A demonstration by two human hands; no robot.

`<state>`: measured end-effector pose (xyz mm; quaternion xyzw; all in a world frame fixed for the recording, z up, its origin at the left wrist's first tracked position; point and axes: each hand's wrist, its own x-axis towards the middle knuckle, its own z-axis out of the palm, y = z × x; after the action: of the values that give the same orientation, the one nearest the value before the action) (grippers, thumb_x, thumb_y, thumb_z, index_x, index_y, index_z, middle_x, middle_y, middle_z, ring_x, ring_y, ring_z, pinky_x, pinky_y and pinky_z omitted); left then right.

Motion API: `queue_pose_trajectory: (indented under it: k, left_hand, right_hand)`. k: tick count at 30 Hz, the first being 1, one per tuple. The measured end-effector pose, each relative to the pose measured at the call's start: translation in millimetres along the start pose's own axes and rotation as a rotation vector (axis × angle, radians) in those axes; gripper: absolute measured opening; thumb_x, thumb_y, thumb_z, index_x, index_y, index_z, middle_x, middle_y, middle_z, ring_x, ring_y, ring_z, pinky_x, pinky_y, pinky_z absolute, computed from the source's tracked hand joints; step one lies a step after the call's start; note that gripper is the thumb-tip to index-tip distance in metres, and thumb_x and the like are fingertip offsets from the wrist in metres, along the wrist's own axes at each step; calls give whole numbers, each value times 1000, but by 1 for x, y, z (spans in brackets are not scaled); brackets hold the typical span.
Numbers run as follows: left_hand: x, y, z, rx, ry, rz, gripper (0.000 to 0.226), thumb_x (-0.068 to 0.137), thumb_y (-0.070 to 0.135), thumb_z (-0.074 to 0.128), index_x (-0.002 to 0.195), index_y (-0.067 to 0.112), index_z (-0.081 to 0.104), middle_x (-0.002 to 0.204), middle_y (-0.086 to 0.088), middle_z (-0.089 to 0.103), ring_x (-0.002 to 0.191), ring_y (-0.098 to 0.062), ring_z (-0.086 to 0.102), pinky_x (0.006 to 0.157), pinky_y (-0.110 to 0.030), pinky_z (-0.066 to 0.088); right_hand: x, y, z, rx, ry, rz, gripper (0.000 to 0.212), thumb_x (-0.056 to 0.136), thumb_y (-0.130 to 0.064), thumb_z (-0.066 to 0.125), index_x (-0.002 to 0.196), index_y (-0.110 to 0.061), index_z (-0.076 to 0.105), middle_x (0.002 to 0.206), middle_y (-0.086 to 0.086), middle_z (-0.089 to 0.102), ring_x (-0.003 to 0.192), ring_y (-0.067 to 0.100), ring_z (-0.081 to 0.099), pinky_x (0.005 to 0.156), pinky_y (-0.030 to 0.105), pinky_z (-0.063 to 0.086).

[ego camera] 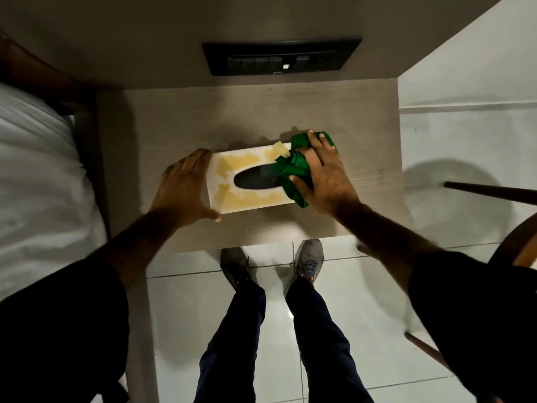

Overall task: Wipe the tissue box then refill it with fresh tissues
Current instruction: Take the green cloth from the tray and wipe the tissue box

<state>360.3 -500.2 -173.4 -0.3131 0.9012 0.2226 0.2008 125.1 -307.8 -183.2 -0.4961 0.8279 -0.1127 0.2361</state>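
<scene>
A white tissue box [247, 196] with yellow patches and a dark oval slot lies flat on the small wooden bedside table [174, 117]. My left hand [183, 184] clasps the box's left end, fingers along the far side and thumb on the near side. My right hand [322, 170] presses a crumpled green cloth [293, 170] down on the box's right end, covering that end and part of the slot. No tissues show in the slot.
A black switch panel [280, 58] is set in the wall behind the table. A bed with white linen [35, 175] lies to the left. Dark wooden chair parts [491, 191] stand on the tiled floor at right. My shoes [309, 260] are at the table's front edge.
</scene>
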Motion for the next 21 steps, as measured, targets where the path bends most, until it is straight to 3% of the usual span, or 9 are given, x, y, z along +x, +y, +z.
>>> queue_pose_trajectory:
  k: [3,10,21]
  left_hand:
    - [3,-2,-1,5,-8,6,146,39,55,94,155,17,14,159,-10,25,143,-33,27,116,-55,25]
    - [3,-5,0,-68,-15,-22,147,39,54,94,156,23,11,159,-6,29,143,-29,30,115,-53,26]
    - [0,-12,3,-110,-14,1,145,42,53,93,156,23,10,161,-4,25,145,-27,27,117,-49,23]
  right_hand:
    - [0,9,-3,-9,-5,-64,61,96,-38,59,147,-7,44,161,18,33,151,37,24,123,53,21]
    - [-17,0,13,44,137,-10,54,98,-23,58,148,-5,45,156,18,42,147,36,34,120,53,27]
    - [-37,-49,57,234,346,308,50,101,-19,51,148,-5,43,159,18,37,150,39,24,121,60,19]
